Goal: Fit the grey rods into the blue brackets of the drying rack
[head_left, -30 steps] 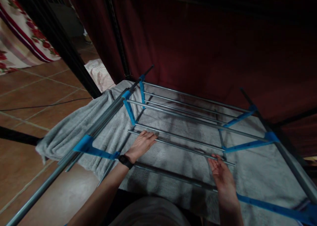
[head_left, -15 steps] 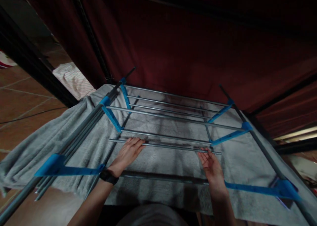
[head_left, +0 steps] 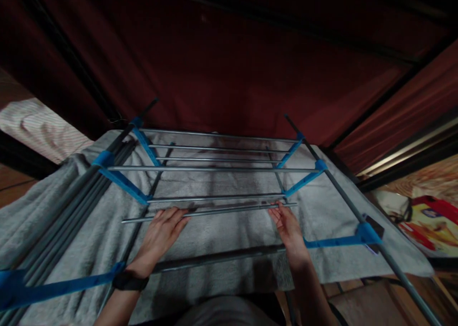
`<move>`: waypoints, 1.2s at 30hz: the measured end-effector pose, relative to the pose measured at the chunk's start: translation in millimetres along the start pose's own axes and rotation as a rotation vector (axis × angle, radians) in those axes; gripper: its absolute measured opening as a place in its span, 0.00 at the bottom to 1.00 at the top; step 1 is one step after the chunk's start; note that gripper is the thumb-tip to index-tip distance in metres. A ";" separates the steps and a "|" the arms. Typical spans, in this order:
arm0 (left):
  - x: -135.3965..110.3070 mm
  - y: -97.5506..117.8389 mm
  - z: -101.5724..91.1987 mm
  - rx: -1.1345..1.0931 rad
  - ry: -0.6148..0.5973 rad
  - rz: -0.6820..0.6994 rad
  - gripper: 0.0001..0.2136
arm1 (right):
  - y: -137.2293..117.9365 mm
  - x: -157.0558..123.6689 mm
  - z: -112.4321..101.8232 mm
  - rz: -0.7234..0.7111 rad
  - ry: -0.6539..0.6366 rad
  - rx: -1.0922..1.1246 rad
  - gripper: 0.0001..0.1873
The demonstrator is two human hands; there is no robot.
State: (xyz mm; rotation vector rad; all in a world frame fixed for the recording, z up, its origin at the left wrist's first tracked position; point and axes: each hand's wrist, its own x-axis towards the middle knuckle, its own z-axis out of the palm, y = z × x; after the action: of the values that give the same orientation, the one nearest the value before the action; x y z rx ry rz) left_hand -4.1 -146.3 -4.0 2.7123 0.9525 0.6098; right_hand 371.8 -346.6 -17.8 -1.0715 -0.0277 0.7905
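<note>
A thin grey metal tube point(head_left: 229, 210) runs across in front of me, held in both hands. My left hand point(head_left: 162, 230) is closed over it from above, near its left end. At its right end my right hand point(head_left: 286, 221) pinches it with the palm turned partly up. Around the hands lies a partly built rack of grey poles, with blue plastic brackets point(head_left: 123, 183) at the left and a matching blue bracket point(head_left: 304, 180) at the right. Several crossbars point(head_left: 214, 168) join these brackets just beyond the held tube. A thicker crossbar point(head_left: 222, 257) passes below my wrists.
Several loose grey tubes point(head_left: 77, 211) lie along the left side on a grey blanket point(head_left: 222, 230). A phone-like dark object point(head_left: 375, 227) rests by the right front bracket. Dark red curtains point(head_left: 222, 78) hang behind. Colourful packaging point(head_left: 429, 226) sits at far right.
My view has swung to the right, so the rack appears further left. The tube is still in both hands and now slants, its right end higher in the picture.
</note>
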 end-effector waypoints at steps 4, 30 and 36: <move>2.7 1.7 -4.3 0.004 0.049 0.014 0.20 | -2.9 0.1 4.3 -0.005 -0.015 -0.007 0.15; 7.7 3.3 -4.6 -0.001 0.128 -0.004 0.17 | -8.6 8.6 15.3 0.022 -0.041 -0.029 0.10; 10.3 3.9 -1.5 -0.011 0.158 0.006 0.17 | -11.7 11.1 16.7 0.026 -0.032 -0.027 0.10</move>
State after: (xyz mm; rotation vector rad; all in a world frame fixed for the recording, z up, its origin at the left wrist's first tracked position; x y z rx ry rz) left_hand 4.6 -142.7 1.8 2.6908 0.9737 0.8392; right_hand 380.1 -329.9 -4.0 -1.0863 -0.0522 0.8328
